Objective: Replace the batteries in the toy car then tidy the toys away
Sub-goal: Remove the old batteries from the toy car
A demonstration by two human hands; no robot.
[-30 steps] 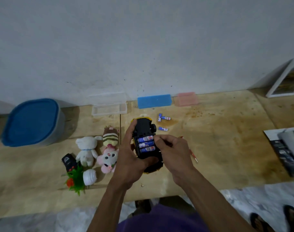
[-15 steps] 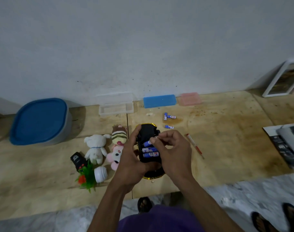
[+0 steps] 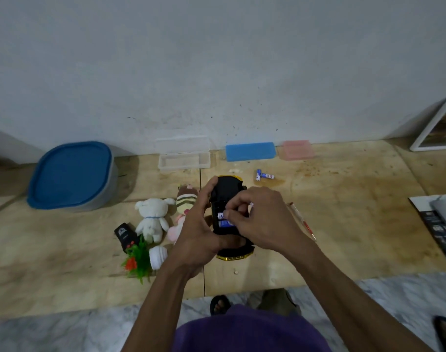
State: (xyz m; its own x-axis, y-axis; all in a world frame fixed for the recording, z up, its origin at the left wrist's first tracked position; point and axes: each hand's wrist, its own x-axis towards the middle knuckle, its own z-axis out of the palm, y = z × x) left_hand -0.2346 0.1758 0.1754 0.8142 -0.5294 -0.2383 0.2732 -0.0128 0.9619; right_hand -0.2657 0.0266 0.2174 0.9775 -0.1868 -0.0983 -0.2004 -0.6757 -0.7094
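The yellow and black toy car (image 3: 229, 191) is upside down above the table, and my left hand (image 3: 199, 232) grips it from the left side. Its battery bay is open, with blue batteries (image 3: 223, 219) showing inside. My right hand (image 3: 257, 219) curls over the bay and its fingertips pinch a battery there. Two loose blue batteries (image 3: 264, 175) lie on the table behind the car. A red-handled screwdriver (image 3: 303, 222) lies just right of my right hand.
A white plush (image 3: 152, 215), a striped plush (image 3: 186, 199), a pink plush (image 3: 175, 228), a black remote (image 3: 124, 236) and a small plastic plant (image 3: 138, 260) lie at the left. Against the wall sit a blue-lidded tub (image 3: 70, 174), a clear box (image 3: 184, 161), and a blue (image 3: 250, 151) and a pink case (image 3: 298, 149).
My right fingers have moved from the bay's right edge onto the batteries and lifted the end of one. The left hand keeps its hold on the car.
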